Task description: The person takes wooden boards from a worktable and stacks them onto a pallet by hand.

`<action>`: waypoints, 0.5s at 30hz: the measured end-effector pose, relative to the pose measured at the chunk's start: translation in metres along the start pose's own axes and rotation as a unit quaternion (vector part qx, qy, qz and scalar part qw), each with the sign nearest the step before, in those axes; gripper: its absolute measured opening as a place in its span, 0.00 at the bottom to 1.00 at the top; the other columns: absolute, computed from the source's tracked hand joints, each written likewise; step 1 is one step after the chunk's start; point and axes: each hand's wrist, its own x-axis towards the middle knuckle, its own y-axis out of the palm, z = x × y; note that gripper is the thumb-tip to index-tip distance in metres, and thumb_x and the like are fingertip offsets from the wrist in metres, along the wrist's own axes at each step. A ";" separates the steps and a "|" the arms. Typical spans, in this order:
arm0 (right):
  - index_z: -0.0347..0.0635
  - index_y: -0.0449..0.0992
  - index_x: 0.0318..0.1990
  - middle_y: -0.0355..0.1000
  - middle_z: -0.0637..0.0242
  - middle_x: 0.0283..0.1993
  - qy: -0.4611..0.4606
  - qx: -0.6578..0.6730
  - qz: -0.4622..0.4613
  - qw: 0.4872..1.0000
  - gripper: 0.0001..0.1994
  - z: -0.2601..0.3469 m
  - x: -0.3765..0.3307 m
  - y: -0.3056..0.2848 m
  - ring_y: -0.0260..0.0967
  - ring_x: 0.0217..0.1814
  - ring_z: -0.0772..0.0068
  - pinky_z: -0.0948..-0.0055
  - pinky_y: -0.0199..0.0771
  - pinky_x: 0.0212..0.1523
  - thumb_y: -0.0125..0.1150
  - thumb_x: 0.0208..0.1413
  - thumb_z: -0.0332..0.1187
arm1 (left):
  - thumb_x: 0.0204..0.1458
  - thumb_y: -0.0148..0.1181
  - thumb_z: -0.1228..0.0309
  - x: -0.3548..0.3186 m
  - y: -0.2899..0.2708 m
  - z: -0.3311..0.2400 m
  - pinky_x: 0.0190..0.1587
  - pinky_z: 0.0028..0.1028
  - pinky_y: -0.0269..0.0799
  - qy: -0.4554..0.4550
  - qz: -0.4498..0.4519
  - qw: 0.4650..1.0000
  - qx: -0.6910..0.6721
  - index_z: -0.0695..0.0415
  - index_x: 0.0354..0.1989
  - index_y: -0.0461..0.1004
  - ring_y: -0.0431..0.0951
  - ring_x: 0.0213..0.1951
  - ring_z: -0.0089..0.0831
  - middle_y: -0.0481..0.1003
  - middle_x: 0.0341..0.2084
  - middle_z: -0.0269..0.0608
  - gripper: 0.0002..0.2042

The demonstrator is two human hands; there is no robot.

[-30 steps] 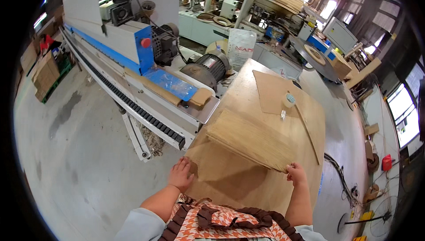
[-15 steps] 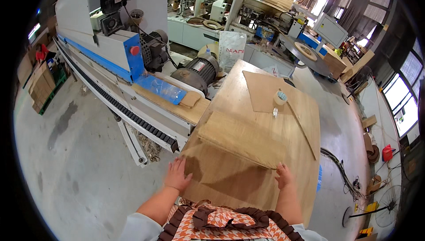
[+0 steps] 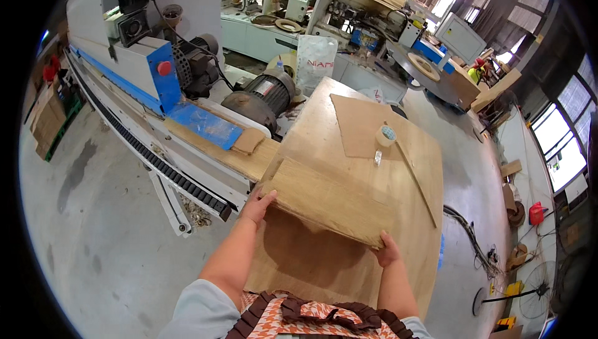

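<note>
A rectangular wooden board [image 3: 330, 203], light brown and grained, lies across the middle of the wooden table [image 3: 299, 258]. Whether it is one board or a thin stack, I cannot tell. My left hand [image 3: 256, 208] grips its near left corner, thumb on the top face and the other fingers mostly hidden below. At the near right corner, my right hand [image 3: 386, 250] is closed on the edge. A dark shadow falls on the tabletop along the board's near side.
Beyond the board lie a brown sheet [image 3: 358, 121], a tape roll [image 3: 385, 135] and a thin strip [image 3: 416, 183]. Left of the table runs a long machine [image 3: 205, 124] with a blue plate, a red button and a wood strip. Behind it sits a motor [image 3: 261, 96]. Cables [image 3: 470, 239] trail on the floor at right.
My left hand, open beside the board's near left corner before, has moved up and taken hold of it. The right hand keeps its grip at the other corner. The whole view has shifted slightly.
</note>
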 end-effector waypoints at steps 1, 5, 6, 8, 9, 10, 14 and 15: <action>0.49 0.65 0.49 0.64 0.68 0.50 0.006 0.002 0.000 1.000 0.22 0.004 -0.002 0.004 0.59 0.52 0.66 0.60 0.56 0.51 0.55 0.47 0.46 | 0.43 0.60 0.61 -0.005 0.000 -0.008 0.50 0.27 0.58 0.006 -0.001 1.000 0.022 0.56 0.54 0.62 0.64 0.48 0.29 0.67 0.46 0.38 0.28; 0.43 0.63 0.51 0.63 0.64 0.52 0.006 -0.034 0.048 0.998 0.24 0.014 0.003 -0.004 0.58 0.54 0.63 0.57 0.57 0.53 0.52 0.49 0.44 | 0.44 0.59 0.62 -0.013 0.002 -0.013 0.49 0.27 0.58 -0.005 0.009 1.000 0.028 0.57 0.53 0.62 0.64 0.47 0.28 0.68 0.45 0.38 0.26; 0.42 0.63 0.51 0.63 0.63 0.52 0.013 -0.039 0.045 0.998 0.24 0.016 0.007 -0.010 0.59 0.54 0.62 0.56 0.58 0.52 0.52 0.49 0.44 | 0.45 0.59 0.62 -0.019 0.007 -0.011 0.49 0.27 0.59 -0.008 0.004 0.999 0.040 0.57 0.52 0.63 0.65 0.46 0.28 0.68 0.44 0.38 0.25; 0.42 0.63 0.51 0.63 0.63 0.52 0.017 -0.053 0.061 0.997 0.23 0.023 0.005 -0.017 0.59 0.53 0.62 0.56 0.59 0.52 0.52 0.49 0.43 | 0.46 0.58 0.62 -0.035 0.018 -0.013 0.49 0.27 0.59 -0.010 -0.008 0.999 0.051 0.58 0.52 0.63 0.65 0.46 0.28 0.69 0.43 0.38 0.24; 0.42 0.63 0.51 0.63 0.63 0.52 0.019 -0.066 0.070 0.995 0.23 0.025 0.000 -0.020 0.60 0.53 0.61 0.56 0.60 0.52 0.52 0.49 0.43 | 0.46 0.58 0.61 -0.048 0.025 -0.018 0.48 0.27 0.60 -0.053 -0.023 0.998 0.039 0.58 0.51 0.63 0.66 0.45 0.29 0.69 0.42 0.39 0.24; 0.42 0.63 0.51 0.63 0.63 0.52 0.021 -0.069 0.073 0.995 0.23 0.024 -0.004 -0.023 0.60 0.53 0.61 0.56 0.60 0.52 0.52 0.49 0.43 | 0.46 0.57 0.61 -0.056 0.027 -0.019 0.48 0.27 0.60 -0.096 -0.036 0.994 0.027 0.59 0.51 0.63 0.66 0.44 0.29 0.69 0.42 0.39 0.24; 0.42 0.62 0.52 0.64 0.64 0.51 0.032 -0.045 0.069 0.996 0.25 0.010 -0.023 -0.051 0.61 0.52 0.61 0.56 0.60 0.52 0.54 0.46 0.42 | 0.46 0.58 0.61 -0.087 0.014 0.004 0.49 0.29 0.61 -0.026 -0.019 0.982 0.184 0.62 0.51 0.62 0.68 0.45 0.33 0.70 0.43 0.44 0.26; 0.42 0.62 0.52 0.64 0.64 0.51 0.039 -0.049 0.071 0.995 0.26 0.004 -0.032 -0.064 0.61 0.52 0.61 0.56 0.60 0.52 0.56 0.45 0.42 | 0.46 0.57 0.61 -0.102 0.017 -0.002 0.48 0.29 0.62 -0.021 -0.017 0.978 0.207 0.62 0.51 0.62 0.68 0.45 0.34 0.70 0.43 0.46 0.26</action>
